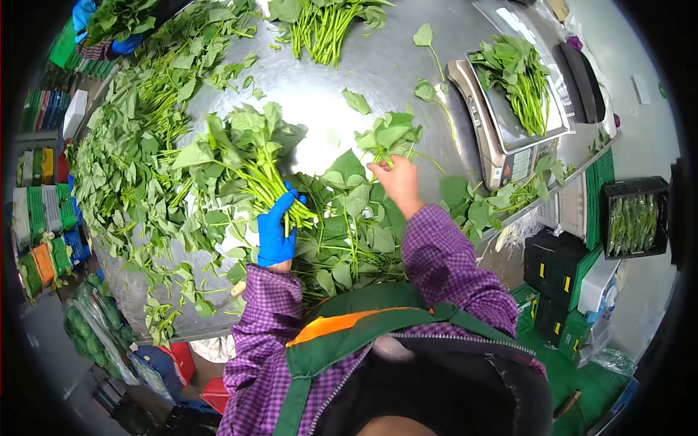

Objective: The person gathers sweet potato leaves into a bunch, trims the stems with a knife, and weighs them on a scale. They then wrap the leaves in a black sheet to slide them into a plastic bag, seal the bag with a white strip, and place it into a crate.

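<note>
My left hand [276,229], in a blue glove, is closed around the stems of a thick bunch of leafy greens [247,156], whose leaves point away from me to the upper left. Bare, my right hand [398,183] pinches a smaller bunch of leafy stems [389,136] to the right of it. Loose leafy stems [352,236] lie on the metal table [313,94] below and between both hands. A large heap of the same greens [120,156] spreads over the table's left side.
At the right a weighing scale [476,116] carries a bunch of greens [525,83]. Another bunch [327,33] lies at the far edge. A co-worker's blue-gloved hand [127,45] is at upper left. Stacked crates [556,269] and a black crate of greens [634,221] stand at right.
</note>
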Available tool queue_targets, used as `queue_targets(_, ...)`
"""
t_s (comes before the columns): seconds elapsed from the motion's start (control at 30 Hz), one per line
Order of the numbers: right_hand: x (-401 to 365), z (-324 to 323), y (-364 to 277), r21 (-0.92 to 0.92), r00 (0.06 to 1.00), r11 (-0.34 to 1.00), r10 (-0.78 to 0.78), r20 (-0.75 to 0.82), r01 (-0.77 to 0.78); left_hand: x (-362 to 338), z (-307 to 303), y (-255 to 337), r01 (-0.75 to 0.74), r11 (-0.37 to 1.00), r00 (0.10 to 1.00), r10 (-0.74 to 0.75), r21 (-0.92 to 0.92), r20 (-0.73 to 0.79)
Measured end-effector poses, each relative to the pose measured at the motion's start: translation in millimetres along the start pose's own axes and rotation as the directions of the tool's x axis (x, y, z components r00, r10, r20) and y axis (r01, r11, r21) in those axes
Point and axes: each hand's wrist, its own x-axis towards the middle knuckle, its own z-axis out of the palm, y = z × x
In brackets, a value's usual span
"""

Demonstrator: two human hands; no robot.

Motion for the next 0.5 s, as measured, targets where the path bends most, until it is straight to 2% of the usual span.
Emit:
queue_targets(0.03, 4.1, 6.2, 6.4, 0.003, 1.000, 1.000, 0.000, -0.004, 0.000, -2.0, 4.6, -2.0, 0.022, 1.000, 0.999, -0.022, 0.004, -0.033)
queue_targets(0.1, 11.2, 15.3, 10.6, 0.233, 1.000, 0.972, 0.020, 0.024, -0.025, -8.0, 13.4, -2.5, 0.004, 1.000, 1.000, -0.004, 0.024, -0.004)
queue_targets(0.13, 17.6, 20.6, 17.7, 0.566, 0.990, 0.823, -0.022, 0.137, -0.060, -8.2, 12.5, -4.2, -0.002, 1.000, 1.000, 0.002, 0.029, -0.008)
queue_targets(0.17, 15.5, 8.5, 5.6, 0.567, 0.990, 0.822, -0.027, 0.137, -0.056, -8.9, 12.7, -3.6, -0.007, 1.000, 1.000, 0.008, 0.028, -0.008)
queue_targets(0.23, 2.8, -36.5, -39.0, 0.778, 0.897, 0.521, -0.053, 0.438, -0.350, -10.0, 13.2, -3.5, -0.010, 1.000, 1.000, 0.010, 0.027, 0.000)
queue_targets(0.27, 0.1, -43.7, -47.6, 0.778, 0.897, 0.525, -0.060, 0.439, -0.345, -9.8, 14.5, -3.1, -0.023, 1.000, 1.000, 0.023, 0.007, 0.005)
queue_targets(0.4, -4.3, -47.2, -67.4, 0.842, 0.819, 0.401, -0.295, 0.492, -0.362, -5.8, 16.1, -3.8, -0.016, 0.999, 0.999, 0.017, -0.028, 0.033)
queue_targets(0.5, -14.0, -40.4, -79.3, 0.822, 0.780, 0.368, -0.301, 0.548, -0.435, -9.5, 18.6, -4.3, 0.020, 0.999, 1.000, -0.020, -0.033, -0.006)
